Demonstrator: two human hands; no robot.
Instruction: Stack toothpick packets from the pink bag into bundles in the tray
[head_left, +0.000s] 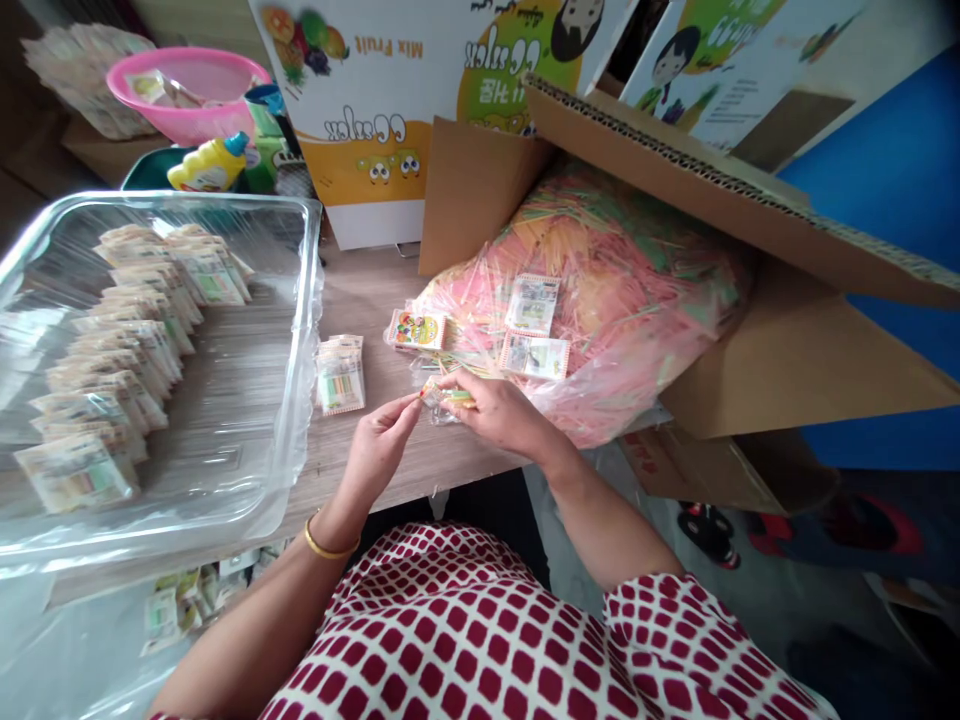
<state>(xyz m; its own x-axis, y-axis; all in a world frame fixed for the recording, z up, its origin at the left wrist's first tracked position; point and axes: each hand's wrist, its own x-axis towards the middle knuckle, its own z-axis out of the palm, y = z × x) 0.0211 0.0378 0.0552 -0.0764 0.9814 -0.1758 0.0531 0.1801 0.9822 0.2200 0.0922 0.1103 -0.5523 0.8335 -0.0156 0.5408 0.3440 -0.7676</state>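
Near the table's front edge, my left hand [382, 440] pinches the edge of a small clear packet [430, 391] between thumb and fingers. Close against it, my right hand [491, 412] is closed around a few thin yellow-green sticks [459, 399], whose ends point toward the packet. Whether the sticks are inside the packet, I cannot tell. Just behind my hands lies a big clear bag of pink, yellow and green sticks [600, 270]. Two printed packets rest on it, one upper [532, 304] and one lower [535, 356]. A stack of colourful fruit-printed cards [418, 330] sits at its left edge.
A small pile of filled packets [341, 375] lies left of my hands. Beyond it, a clear plastic tray [289, 420] holds rows of filled packets. An open cardboard box [825, 370] surrounds the bag. A pink basin [187, 120] and a yellow bottle [210, 163] stand at the back left.
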